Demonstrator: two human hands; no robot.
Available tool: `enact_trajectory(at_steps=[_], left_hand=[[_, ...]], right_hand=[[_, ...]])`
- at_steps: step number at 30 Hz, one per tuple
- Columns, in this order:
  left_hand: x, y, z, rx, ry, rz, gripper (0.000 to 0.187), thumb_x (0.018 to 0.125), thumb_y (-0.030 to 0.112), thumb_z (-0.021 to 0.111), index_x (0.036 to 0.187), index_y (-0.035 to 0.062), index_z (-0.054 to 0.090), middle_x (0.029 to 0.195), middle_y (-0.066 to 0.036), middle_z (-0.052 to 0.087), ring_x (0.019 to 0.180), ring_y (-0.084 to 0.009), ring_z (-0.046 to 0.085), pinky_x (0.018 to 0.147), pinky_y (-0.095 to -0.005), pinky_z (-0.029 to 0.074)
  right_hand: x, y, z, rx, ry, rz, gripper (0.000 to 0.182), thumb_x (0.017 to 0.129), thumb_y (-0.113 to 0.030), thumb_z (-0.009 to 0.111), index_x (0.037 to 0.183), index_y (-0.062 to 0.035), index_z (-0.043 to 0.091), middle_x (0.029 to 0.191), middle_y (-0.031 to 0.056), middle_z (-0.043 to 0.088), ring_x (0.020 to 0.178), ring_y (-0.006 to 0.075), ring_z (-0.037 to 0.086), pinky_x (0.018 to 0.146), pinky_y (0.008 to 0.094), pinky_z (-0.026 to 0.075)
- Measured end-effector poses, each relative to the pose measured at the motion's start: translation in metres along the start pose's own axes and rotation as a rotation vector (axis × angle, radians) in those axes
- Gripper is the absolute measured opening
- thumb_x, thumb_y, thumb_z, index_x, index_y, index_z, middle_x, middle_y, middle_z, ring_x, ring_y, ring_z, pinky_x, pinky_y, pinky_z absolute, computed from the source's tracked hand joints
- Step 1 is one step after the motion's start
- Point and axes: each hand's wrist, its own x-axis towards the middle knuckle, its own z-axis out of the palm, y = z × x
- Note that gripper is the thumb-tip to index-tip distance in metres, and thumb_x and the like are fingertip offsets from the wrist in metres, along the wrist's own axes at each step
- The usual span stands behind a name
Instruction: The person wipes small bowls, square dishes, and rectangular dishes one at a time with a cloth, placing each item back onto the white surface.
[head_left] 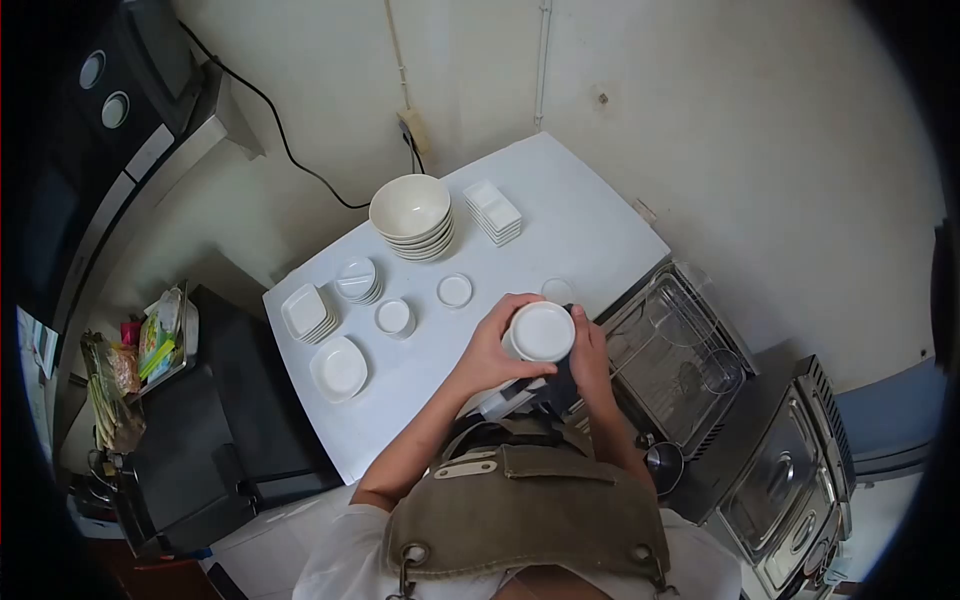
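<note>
Both my hands grip one small cup [541,331]: left hand [492,350] cradles it, right hand [590,355] steadies, above the counter [590,225].

One view only, worn on the head, looking steeply down with a wide fisheye bend. Close above the apron [530,500] and both hands, with the white table [590,215] in the middle and dark corners around the edges.
</note>
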Motion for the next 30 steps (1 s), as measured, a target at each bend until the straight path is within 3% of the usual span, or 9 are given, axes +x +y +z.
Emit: enact_trajectory(at_steps=[3,5,7,9,13,21,23,25,30], left_hand=[[-0.005,0.005,-0.006,-0.409,0.11,-0.11,0.09,0.056,0.013,0.086,0.134,0.003,0.041,0.12,-0.004,0.052,0.114,-0.0167,0.051,0.101,-0.0311,0.036],[-0.008,0.005,-0.015,-0.582,0.222,-0.134,0.086,0.06,0.009,0.083,0.135,0.0054,0.041,0.121,-0.005,0.053,0.113,-0.0164,0.05,0.1,-0.0298,0.037],[-0.009,0.002,-0.025,-0.503,0.212,-0.123,0.087,0.06,0.009,0.083,0.136,0.0048,0.041,0.122,-0.005,0.051,0.114,-0.0172,0.049,0.1,-0.0294,0.036],[-0.009,0.0,-0.03,0.025,0.131,0.072,0.085,0.06,0.013,0.084,0.134,0.0054,0.043,0.12,-0.007,0.05,0.113,-0.0185,0.049,0.098,-0.03,0.038],[-0.014,0.022,-0.022,0.467,-0.175,-0.036,0.078,0.054,0.017,0.083,0.125,0.0033,0.052,0.11,-0.013,0.051,0.102,-0.0296,0.055,0.089,-0.035,0.046],[-0.002,0.017,-0.014,0.5,-0.084,-0.009,0.071,0.055,0.014,0.082,0.121,0.0059,0.056,0.106,-0.01,0.055,0.099,-0.0269,0.057,0.085,-0.0353,0.047],[0.01,0.0,-0.012,0.528,-0.054,0.079,0.074,0.056,0.014,0.081,0.123,0.0051,0.052,0.111,-0.013,0.053,0.103,-0.0326,0.056,0.087,-0.0369,0.047],[0.028,-0.034,-0.008,0.502,-0.018,0.13,0.074,0.056,0.016,0.082,0.122,0.0048,0.051,0.113,-0.014,0.053,0.105,-0.0328,0.055,0.089,-0.0373,0.046],[0.071,-0.146,0.012,0.288,0.11,-0.026,0.074,0.056,0.025,0.086,0.117,0.002,0.05,0.113,-0.015,0.055,0.106,-0.0287,0.055,0.091,-0.0362,0.044]], right_hand=[[-0.004,-0.016,-0.001,-0.105,0.082,-0.022,0.047,0.099,-0.035,0.037,0.096,0.0065,0.06,0.087,0.0113,0.062,0.078,0.0148,0.052,0.071,0.0301,0.042],[0.004,0.01,-0.007,0.466,0.011,0.029,0.044,0.1,-0.031,0.034,0.1,0.0072,0.054,0.098,0.0129,0.059,0.086,0.0159,0.054,0.075,0.0332,0.043],[-0.013,-0.026,-0.004,0.403,0.021,-0.072,0.034,0.098,-0.024,0.038,0.101,0.0075,0.051,0.099,0.0159,0.057,0.089,0.0217,0.056,0.078,0.0357,0.043],[-0.026,-0.051,-0.004,-0.299,-0.177,-0.449,0.024,0.093,-0.017,0.046,0.098,0.0063,0.052,0.096,0.0176,0.053,0.089,0.0294,0.057,0.078,0.0362,0.044],[-0.036,-0.052,0.004,-0.653,-0.442,-0.593,0.02,0.084,-0.015,0.06,0.098,-0.0016,0.057,0.099,0.0128,0.053,0.075,0.0323,0.06,0.065,0.04,0.049],[-0.03,-0.029,0.008,-0.872,-0.073,-0.381,0.021,0.086,-0.023,0.058,0.086,-0.0019,0.056,0.093,0.0129,0.056,0.075,0.0328,0.061,0.063,0.0406,0.049],[-0.019,-0.017,-0.014,-0.626,-0.22,-0.298,0.022,0.088,-0.018,0.056,0.089,0.0031,0.058,0.081,0.0155,0.057,0.064,0.0272,0.058,0.061,0.0333,0.046],[-0.018,-0.008,-0.039,-0.46,-0.173,-0.277,0.025,0.088,-0.02,0.055,0.083,0.005,0.056,0.073,0.0174,0.057,0.072,0.0334,0.058,0.064,0.0376,0.045],[-0.028,0.03,-0.102,-0.279,0.073,0.035,0.028,0.093,-0.022,0.052,0.095,0.0043,0.06,0.07,0.0098,0.058,0.065,0.0134,0.049,0.061,0.032,0.042]])
